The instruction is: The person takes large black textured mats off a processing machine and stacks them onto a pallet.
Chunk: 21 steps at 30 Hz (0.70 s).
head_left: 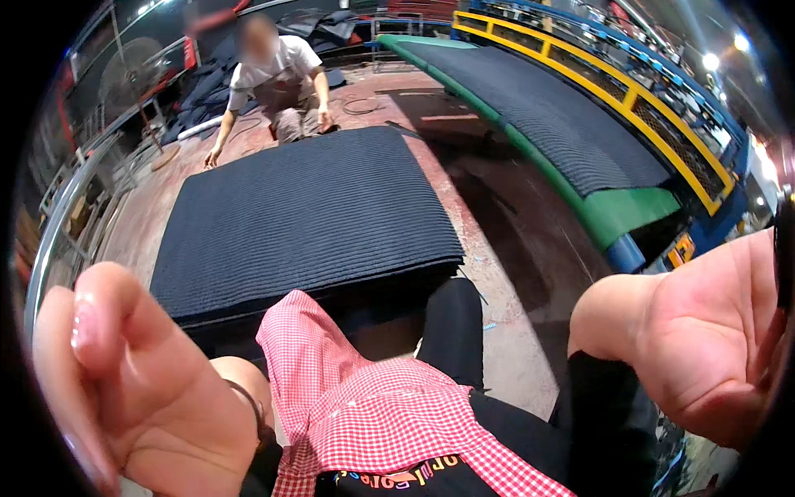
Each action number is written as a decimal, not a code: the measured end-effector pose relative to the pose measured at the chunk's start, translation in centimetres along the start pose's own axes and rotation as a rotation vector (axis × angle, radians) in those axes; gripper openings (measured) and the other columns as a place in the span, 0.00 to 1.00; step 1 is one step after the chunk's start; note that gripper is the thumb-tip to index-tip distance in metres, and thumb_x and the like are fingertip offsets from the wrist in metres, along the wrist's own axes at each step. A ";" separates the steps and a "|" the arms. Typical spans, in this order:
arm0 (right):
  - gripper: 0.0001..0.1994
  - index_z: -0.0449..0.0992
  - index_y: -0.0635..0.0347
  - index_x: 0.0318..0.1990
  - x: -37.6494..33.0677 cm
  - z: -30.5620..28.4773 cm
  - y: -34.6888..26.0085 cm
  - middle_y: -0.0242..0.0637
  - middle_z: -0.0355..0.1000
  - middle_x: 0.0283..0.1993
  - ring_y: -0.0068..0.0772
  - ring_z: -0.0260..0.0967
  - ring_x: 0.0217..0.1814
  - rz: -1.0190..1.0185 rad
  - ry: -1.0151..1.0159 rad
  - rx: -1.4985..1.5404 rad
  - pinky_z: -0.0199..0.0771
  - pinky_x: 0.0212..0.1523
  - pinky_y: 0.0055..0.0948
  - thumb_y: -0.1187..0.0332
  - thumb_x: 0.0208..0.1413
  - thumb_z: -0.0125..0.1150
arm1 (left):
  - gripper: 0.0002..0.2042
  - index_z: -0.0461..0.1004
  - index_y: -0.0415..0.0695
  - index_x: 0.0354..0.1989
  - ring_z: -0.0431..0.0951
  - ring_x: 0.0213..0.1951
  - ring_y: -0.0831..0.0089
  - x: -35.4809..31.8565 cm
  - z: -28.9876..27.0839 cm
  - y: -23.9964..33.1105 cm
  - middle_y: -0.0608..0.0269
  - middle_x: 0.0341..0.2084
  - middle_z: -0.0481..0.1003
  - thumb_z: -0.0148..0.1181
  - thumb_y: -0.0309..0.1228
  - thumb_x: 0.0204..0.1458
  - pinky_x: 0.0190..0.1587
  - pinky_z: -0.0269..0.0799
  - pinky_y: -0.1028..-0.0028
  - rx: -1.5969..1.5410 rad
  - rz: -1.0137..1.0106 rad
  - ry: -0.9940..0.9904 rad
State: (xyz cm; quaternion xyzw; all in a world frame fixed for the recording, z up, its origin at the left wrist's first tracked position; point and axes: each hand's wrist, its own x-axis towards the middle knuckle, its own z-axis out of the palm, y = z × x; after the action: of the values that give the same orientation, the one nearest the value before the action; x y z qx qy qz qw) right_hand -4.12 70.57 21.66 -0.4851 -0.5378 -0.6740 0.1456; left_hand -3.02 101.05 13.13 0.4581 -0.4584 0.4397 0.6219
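- Dark ribbed rectangular mat (306, 219) of woven or rubbery material lies flat on the reddish workshop floor (505, 248), just ahead of the person's knees, its near edge toward the camera and its far edge by a crouching co-worker (277, 79)
- Its long axis seems to run from near edge to far edge, away from the wearer, though the fisheye view bends the outline; the ribs run across it, side to side
- Judging by its thick edge and the way it lies dead flat, it is likely heavy and floppy rather than stiff, with a grippy surface; the near corners look the best places to take hold, one hand at each
- Left hand (132, 389) is raised close to the lens, fingers loosely extended, holding nothing
- Right hand (712, 340) is lifted with palm showing, spread and empty; a dark strip at the picture's right rim I cannot identify
- Red-and-white checked cloth apron (364, 406) hangs over the wearer's black trousers
- Second ribbed dark mat (546, 108) rests on a green conveyor bed with yellow side rails (596, 83), well apart to the right
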 end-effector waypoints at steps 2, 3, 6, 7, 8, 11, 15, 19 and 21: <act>0.14 0.70 0.55 0.34 0.1 0.2 -0.4 0.31 0.64 0.30 0.35 0.58 0.40 0.005 0.002 0.003 0.53 0.43 0.42 0.61 0.50 0.37 | 0.05 0.71 0.55 0.27 0.61 0.46 0.77 0.0 -0.6 -0.4 0.72 0.31 0.67 0.58 0.36 0.42 0.56 0.41 0.65 0.027 0.002 -0.019; 0.14 0.70 0.54 0.34 0.1 0.2 -0.9 0.31 0.64 0.30 0.35 0.58 0.40 0.012 0.000 0.001 0.53 0.44 0.42 0.61 0.50 0.37 | 0.05 0.71 0.54 0.27 0.61 0.46 0.77 -0.1 -1.0 -0.4 0.72 0.31 0.67 0.57 0.36 0.42 0.56 0.41 0.65 0.037 0.001 -0.031; 0.11 0.69 0.55 0.34 -0.3 0.4 -1.6 0.32 0.64 0.28 0.35 0.59 0.38 0.040 -0.029 -0.028 0.54 0.42 0.41 0.63 0.49 0.40 | 0.05 0.70 0.54 0.28 0.61 0.46 0.77 -0.2 -1.2 -1.3 0.72 0.31 0.67 0.57 0.36 0.43 0.55 0.42 0.65 0.050 0.012 -0.064; 0.09 0.69 0.57 0.33 -1.4 1.3 -0.9 0.33 0.65 0.26 0.35 0.60 0.34 0.076 -0.040 -0.062 0.57 0.40 0.38 0.67 0.47 0.44 | 0.05 0.70 0.54 0.28 0.61 0.46 0.77 -0.1 -1.4 -1.7 0.72 0.31 0.67 0.57 0.36 0.43 0.55 0.42 0.65 0.067 0.015 -0.083; 0.06 0.68 0.58 0.32 -2.7 1.9 0.1 0.34 0.66 0.25 0.35 0.61 0.31 0.121 -0.083 -0.125 0.59 0.37 0.35 0.71 0.45 0.47 | 0.05 0.70 0.54 0.28 0.61 0.46 0.77 0.1 -1.4 -2.4 0.72 0.31 0.67 0.57 0.36 0.43 0.55 0.42 0.64 0.072 0.022 -0.103; 0.04 0.69 0.61 0.27 -10.2 5.3 4.3 0.37 0.67 0.22 0.36 0.64 0.26 0.356 -0.275 -0.236 0.63 0.33 0.29 0.77 0.40 0.56 | 0.05 0.70 0.53 0.29 0.61 0.46 0.76 2.4 -3.7 -1.0 0.72 0.31 0.66 0.56 0.36 0.43 0.55 0.43 0.64 0.348 0.049 -0.248; 0.13 0.71 0.57 0.33 -21.1 -1.0 9.1 0.38 0.66 0.39 0.38 0.60 0.45 0.715 -0.944 -0.648 0.61 0.44 0.34 0.71 0.35 0.61 | 0.05 0.70 0.53 0.29 0.61 0.46 0.76 5.2 -5.1 -2.7 0.72 0.32 0.66 0.56 0.36 0.44 0.55 0.44 0.64 0.495 0.063 -0.429; 0.23 0.68 0.55 0.44 -28.3 -5.4 11.4 0.43 0.59 0.49 0.41 0.54 0.53 0.837 -1.405 -0.918 0.55 0.52 0.38 0.70 0.32 0.62 | 0.06 0.69 0.52 0.30 0.61 0.46 0.76 6.5 -6.8 -3.8 0.72 0.32 0.66 0.55 0.36 0.45 0.54 0.44 0.64 0.570 0.053 -0.560; 0.28 0.65 0.52 0.47 -29.7 -5.7 11.6 0.43 0.56 0.53 0.41 0.50 0.57 0.884 -1.531 -0.916 0.53 0.55 0.38 0.68 0.32 0.65 | 0.06 0.69 0.52 0.30 0.61 0.46 0.76 6.8 -6.8 -4.1 0.72 0.32 0.66 0.55 0.36 0.45 0.54 0.45 0.64 0.588 0.048 -0.606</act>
State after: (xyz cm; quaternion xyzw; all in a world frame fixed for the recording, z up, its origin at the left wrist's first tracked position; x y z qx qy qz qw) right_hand 15.86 51.61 4.64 -0.9553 0.0542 -0.2071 -0.2040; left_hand 3.40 107.73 17.93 0.7137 -0.4860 0.4117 0.2915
